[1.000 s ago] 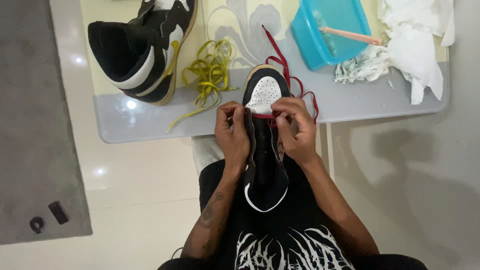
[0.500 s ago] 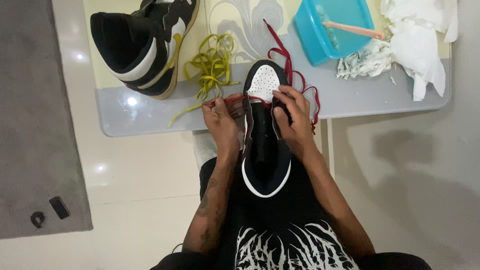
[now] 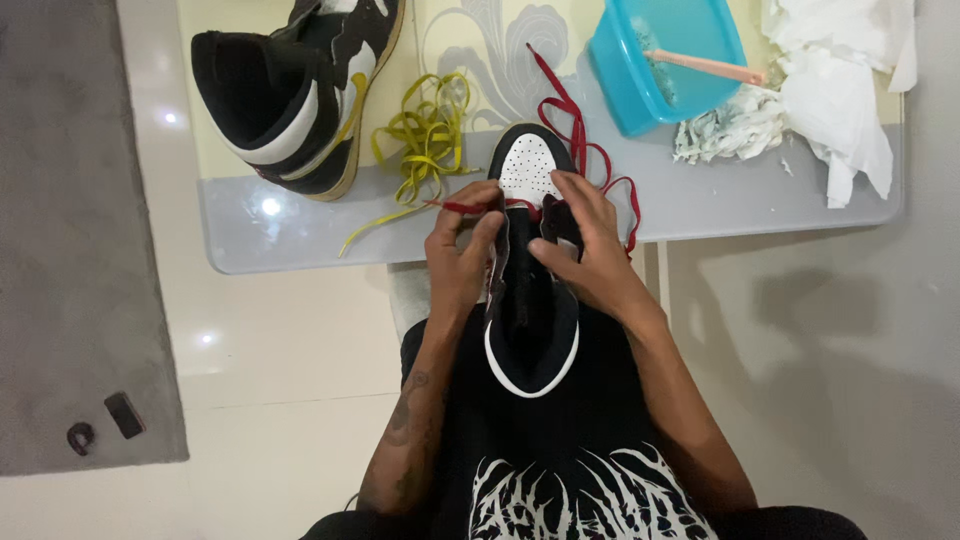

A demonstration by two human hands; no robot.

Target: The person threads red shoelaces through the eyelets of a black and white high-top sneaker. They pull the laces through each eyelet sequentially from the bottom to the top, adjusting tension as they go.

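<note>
While both hands are working at the throat of the black and white sneaker (image 3: 530,300), the left hand (image 3: 462,258) is pinching the red lace (image 3: 590,165) end at an eyelet and the right hand (image 3: 588,248) is clamping the tongue and far side. The sneaker is lying in the lap, toe touching the tabletop (image 3: 700,205) edge. Risks, as judged: the lace tip could be slipping from the pinch or missing an eyelet; its loose run is trailing near the blue tub (image 3: 665,60) and could be snagging it. The yellow lace (image 3: 425,140) and second sneaker (image 3: 295,90) are lying just beside.
</note>
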